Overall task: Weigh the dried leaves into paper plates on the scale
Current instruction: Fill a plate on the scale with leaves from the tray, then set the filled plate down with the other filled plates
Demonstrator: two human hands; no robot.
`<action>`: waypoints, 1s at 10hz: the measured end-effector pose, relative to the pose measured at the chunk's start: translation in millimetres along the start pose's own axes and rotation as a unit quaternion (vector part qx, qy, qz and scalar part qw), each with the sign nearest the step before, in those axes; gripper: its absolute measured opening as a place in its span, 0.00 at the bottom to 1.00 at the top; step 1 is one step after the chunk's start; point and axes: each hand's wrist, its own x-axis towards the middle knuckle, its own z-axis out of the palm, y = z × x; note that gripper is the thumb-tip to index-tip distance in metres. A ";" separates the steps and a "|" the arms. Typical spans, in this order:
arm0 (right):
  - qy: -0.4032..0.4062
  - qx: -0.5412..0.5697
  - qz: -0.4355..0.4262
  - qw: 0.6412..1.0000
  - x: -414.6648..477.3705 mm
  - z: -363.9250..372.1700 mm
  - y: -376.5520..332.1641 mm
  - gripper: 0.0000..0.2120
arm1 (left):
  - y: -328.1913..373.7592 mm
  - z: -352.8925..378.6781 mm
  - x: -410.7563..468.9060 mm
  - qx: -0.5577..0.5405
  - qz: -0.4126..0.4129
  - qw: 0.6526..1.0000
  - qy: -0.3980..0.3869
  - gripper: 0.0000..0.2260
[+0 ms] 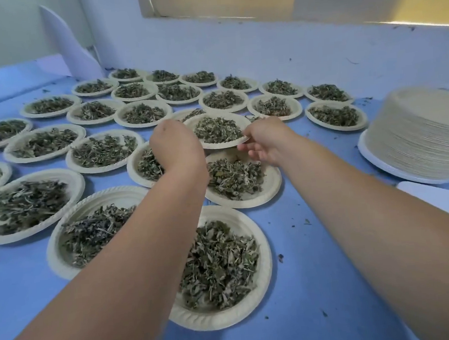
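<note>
Many round off-white paper plates (265, 249) heaped with dried green leaves (219, 265) cover the blue bench (318, 269), front to back. Mid-bench, the right hand (266, 140) pinches the rim of one leaf-filled plate (216, 144), which overlaps its neighbours. The left hand (176, 144) is at the opposite rim, fingers hidden, so its grip can't be told. A tall stack of empty plates (423, 134) sits far right.

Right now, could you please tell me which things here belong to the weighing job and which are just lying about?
For the job: the held plate of leaves, its rim pinched by the right hand, the left hand at its other edge; the other filled plates; the stack of empty plates.
Lying about: the white sheet at the back; loose leaf crumbs.
</note>
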 end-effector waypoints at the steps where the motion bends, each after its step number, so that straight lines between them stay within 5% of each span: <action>1: 0.000 -0.047 0.000 0.999 2.2 3.6 3.3 0.10 | -3.9 -1.4 -5.6 -0.284 -0.034 0.955 0.081 0.16; 4: 0.033 -0.203 -0.065 0.977 -11.0 -21.3 -1.3 0.14 | 18.6 18.1 -59.6 -0.269 -0.004 0.963 -0.031 0.23; 10: 0.133 -0.137 -0.162 0.968 -142.9 -221.2 36.5 0.13 | 52.7 148.0 -235.9 -0.248 0.084 0.939 -0.224 0.17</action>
